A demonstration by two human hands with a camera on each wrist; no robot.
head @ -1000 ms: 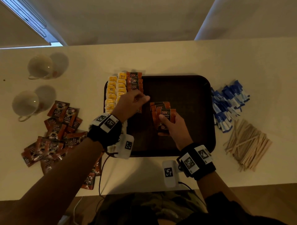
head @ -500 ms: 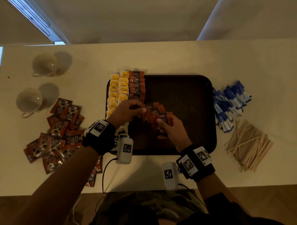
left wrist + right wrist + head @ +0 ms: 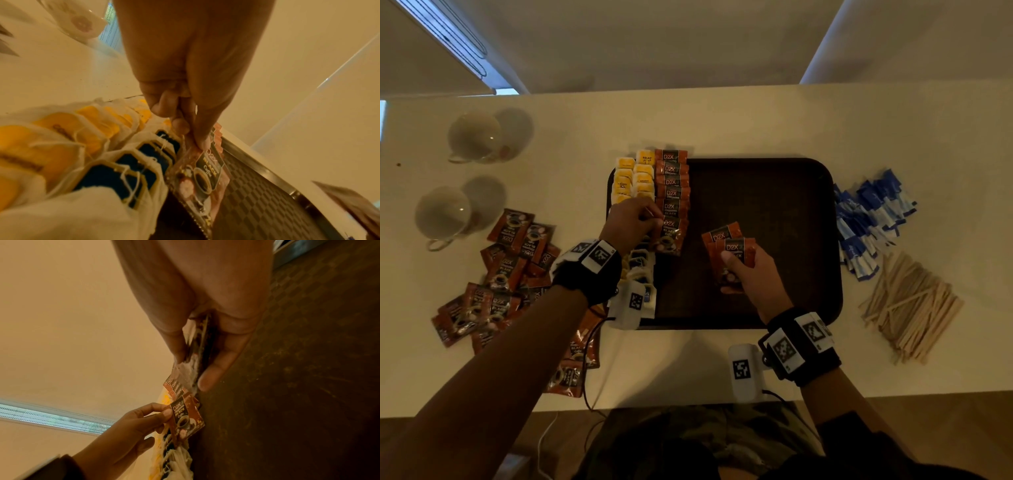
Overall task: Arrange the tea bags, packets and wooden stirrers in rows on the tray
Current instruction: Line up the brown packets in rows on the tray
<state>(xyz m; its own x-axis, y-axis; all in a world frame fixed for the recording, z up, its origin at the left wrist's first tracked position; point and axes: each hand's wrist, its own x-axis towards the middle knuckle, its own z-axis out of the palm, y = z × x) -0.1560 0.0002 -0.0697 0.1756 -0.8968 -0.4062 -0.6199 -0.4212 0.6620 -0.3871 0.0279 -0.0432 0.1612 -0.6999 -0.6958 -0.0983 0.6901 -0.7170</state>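
A dark tray (image 3: 774, 192) lies on the pale table. Along its left side run two rows of yellow-tagged tea bags (image 3: 633, 178), then blue-tagged tea bags (image 3: 131, 167) nearer me, and a row of brown coffee packets (image 3: 672, 181). My left hand (image 3: 631, 222) pinches the top of one coffee packet (image 3: 671, 236) at the near end of that row; the same coffee packet (image 3: 202, 177) shows beside the blue tags. My right hand (image 3: 750, 274) grips a small fanned stack of coffee packets (image 3: 729, 246) over the tray's middle, seen edge-on as the stack (image 3: 195, 353).
A loose heap of coffee packets (image 3: 500, 274) lies left of the tray. Blue and white sachets (image 3: 869, 219) and a pile of wooden stirrers (image 3: 907, 305) lie to its right. Two upturned white cups (image 3: 441, 212) stand at the far left.
My left hand took a packet from the stack in my right hand and carried it left to the near end of the coffee row. My right hand drew back right with the remaining stack.
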